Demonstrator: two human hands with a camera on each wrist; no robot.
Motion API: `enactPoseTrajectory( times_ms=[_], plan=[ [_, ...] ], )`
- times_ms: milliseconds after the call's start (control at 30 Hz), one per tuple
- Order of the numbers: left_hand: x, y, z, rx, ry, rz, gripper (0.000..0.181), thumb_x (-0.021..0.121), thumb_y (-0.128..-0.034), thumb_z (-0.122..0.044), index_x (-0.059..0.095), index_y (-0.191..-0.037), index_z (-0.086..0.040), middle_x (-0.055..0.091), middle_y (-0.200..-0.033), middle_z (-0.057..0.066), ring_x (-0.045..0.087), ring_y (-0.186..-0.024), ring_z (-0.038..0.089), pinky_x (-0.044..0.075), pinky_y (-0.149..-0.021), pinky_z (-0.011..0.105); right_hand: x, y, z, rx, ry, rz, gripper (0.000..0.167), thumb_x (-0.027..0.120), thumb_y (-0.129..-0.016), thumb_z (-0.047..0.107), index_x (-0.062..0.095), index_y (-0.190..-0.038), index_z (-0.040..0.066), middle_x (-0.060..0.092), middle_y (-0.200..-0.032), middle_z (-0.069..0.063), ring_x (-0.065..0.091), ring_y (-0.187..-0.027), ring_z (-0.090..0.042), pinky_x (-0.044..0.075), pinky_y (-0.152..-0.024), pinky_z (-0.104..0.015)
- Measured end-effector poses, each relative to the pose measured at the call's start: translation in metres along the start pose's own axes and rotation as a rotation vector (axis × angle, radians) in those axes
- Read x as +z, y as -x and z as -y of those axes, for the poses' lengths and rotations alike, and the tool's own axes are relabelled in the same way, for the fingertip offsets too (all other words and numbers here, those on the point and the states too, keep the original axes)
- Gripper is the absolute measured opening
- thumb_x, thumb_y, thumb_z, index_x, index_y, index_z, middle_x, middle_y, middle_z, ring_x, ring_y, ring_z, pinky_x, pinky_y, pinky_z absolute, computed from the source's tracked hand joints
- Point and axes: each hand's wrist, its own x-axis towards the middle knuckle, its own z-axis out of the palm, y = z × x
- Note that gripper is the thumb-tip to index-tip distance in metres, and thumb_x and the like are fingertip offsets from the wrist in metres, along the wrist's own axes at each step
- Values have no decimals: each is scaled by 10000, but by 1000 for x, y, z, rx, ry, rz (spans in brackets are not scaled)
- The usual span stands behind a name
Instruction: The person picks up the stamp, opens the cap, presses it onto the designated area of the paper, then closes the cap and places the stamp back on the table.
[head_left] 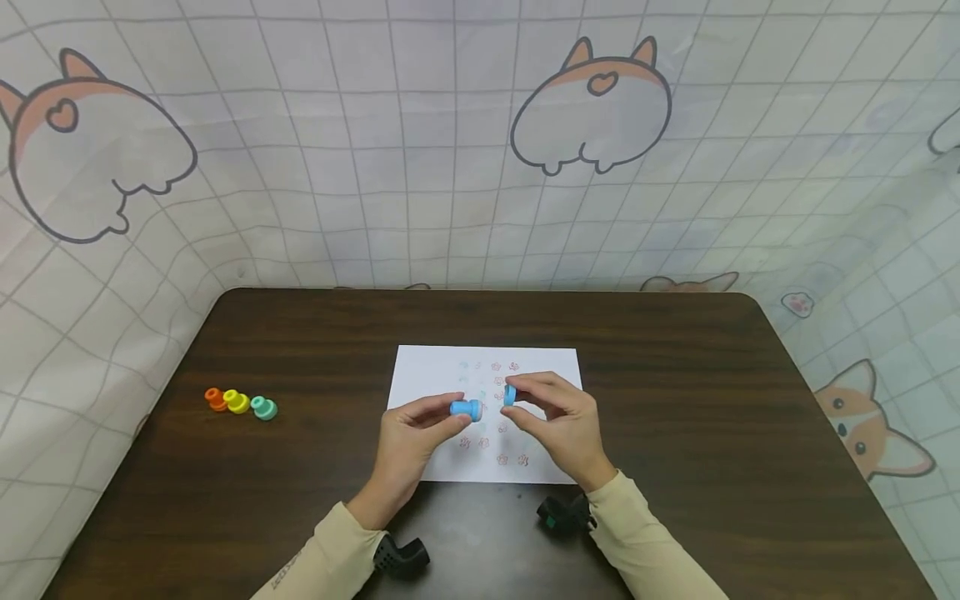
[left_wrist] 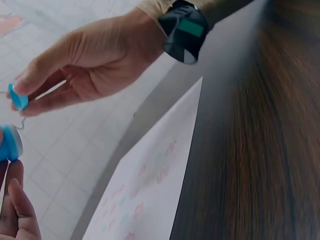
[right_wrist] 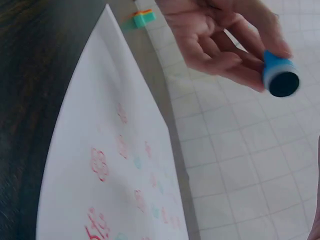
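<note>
Over a sheet of white paper (head_left: 408, 458), my left hand (head_left: 408, 437) pinches a small blue stamp (head_left: 463, 408) between thumb and fingers. The stamp's dark round face (right_wrist: 284, 84) shows in the right wrist view. Just to the right, my right hand (head_left: 566, 417) pinches a blue cap (head_left: 510, 394), apart from the stamp. Both are held above the sheet. Red flower-like prints (right_wrist: 99, 164) and fainter bluish marks (right_wrist: 156, 212) are scattered on the paper, some hidden behind the hands in the head view.
On the left of the dark wooden table (head_left: 315, 333) lie three small stamps, one orange (head_left: 215, 399), one yellow (head_left: 237, 402) and one teal (head_left: 264, 407), close together. A white gridded cloth (head_left: 420, 167) with cartoon dogs hangs behind and beside the table.
</note>
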Motion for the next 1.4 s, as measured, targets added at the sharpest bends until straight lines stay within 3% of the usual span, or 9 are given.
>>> enactPoseTrajectory(
  times_ms=[267,500,767,1067,1400],
  plan=[
    [-7,0,2,1,-82,7,409,886,-810,-124,767,-1185,-13,762,-1213,177,752,-960,103,628,-865,231,-7,-4,6,72,58,-47,417,815,-773,-144,734,-1177,-78,703,-1130,-275,737,-1031,-69,615,-932,-289],
    [-13,1,5,84,-266,42,367,873,-823,-121,783,-1173,-55,774,-1195,142,725,-921,44,608,-826,181,-10,-5,6,87,45,-62,398,811,-787,-133,726,-1174,-96,689,-1127,-317,738,-1022,-69,617,-932,-286],
    [-20,2,6,89,-399,46,362,902,-792,-149,797,-1132,-85,809,-1067,103,723,-828,72,591,-731,193,-15,-5,6,89,58,-90,407,798,-770,-174,726,-1165,-102,699,-1111,-293,747,-1004,-63,619,-925,-294],
    [-22,3,11,95,-541,45,243,913,-777,-181,822,-1003,-170,813,-966,25,673,-786,60,570,-735,187,-23,-11,9,63,34,-146,391,803,-781,-155,714,-1161,-137,741,-1132,84,745,-997,-57,617,-932,-286],
    [-22,6,16,103,-689,109,211,901,-785,-147,825,-981,-169,795,-882,-28,623,-745,68,538,-678,181,-29,-10,9,47,37,-160,375,802,-796,-137,713,-1160,-140,740,-1148,120,739,-1012,-54,610,-946,-271]
  ],
)
